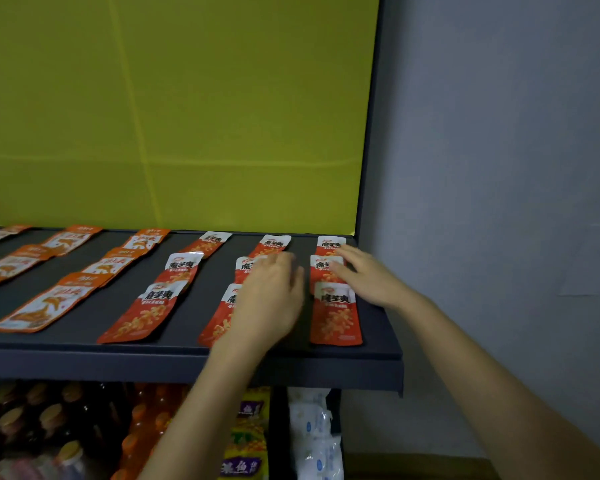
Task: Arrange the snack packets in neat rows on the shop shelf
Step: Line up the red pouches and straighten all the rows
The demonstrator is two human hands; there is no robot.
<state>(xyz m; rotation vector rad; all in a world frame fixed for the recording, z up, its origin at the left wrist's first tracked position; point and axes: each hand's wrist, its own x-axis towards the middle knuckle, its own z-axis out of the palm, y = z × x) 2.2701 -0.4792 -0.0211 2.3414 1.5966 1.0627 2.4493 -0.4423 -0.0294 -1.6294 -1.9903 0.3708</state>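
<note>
Both arms reach over the shelf (pixel 187 351). The left hand (pixel 271 299) and right hand (pixel 368 275) lie flat on red packets (pixel 336 317), fingers straight and close together.

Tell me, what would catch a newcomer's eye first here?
The bright yellow-green back panel fills the upper left, above a dark shelf. On it lie red snack packets in columns at the right and orange packets at the left. Two bare hands reach in from below: the left hand rests on the middle red column, the right hand touches the rightmost one.
</note>
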